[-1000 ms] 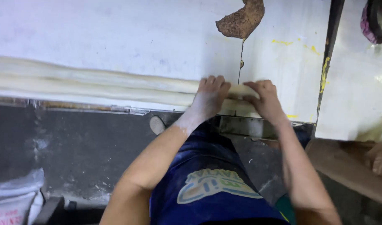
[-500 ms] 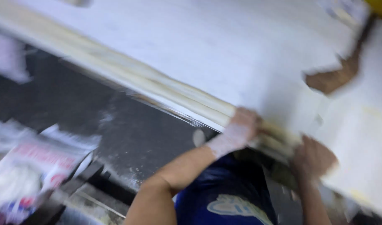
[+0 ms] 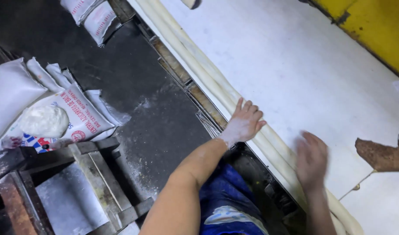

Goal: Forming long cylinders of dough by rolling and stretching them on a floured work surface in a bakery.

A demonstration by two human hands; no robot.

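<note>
Left hand (image 3: 245, 124): palm down on the long pale dough ropes (image 3: 217, 89), flour-dusted fingers (image 3: 251, 114) spread apart and flat, pressing rather than gripping. The ropes lie directly beneath those fingers and run on past their tips along the near edge of the white table (image 3: 295, 65).

Right hand (image 3: 311, 160): also over the ropes, a little further along toward the person's right. It is blurred; the fingers seem loosely extended, but whether they press on the dough or are lifted clear of it cannot be told.

The dough: at least two ropes lying side by side and touching, reaching from beyond the right hand, under both palms, and away toward the far end of the table.

Judgement on the work in hand: rolling of this kind goes best with even pressure from flat palms, fingers kept spread, and both hands travelling together so that the ropes hold one thickness and stay off the table's edge. The ropes lie close to that edge beneath the left fingers; slippage there is the risk.

Beyond the fingertips: bare white surface, then a patch of missing facing (image 3: 382, 154) past the right hand, showing brown.

Behind the left wrist, on the dark floor (image 3: 134, 100): a wooden frame (image 3: 99, 174), white sacks (image 3: 16, 91), and a pale lump (image 3: 45, 122) resting on one.
</note>
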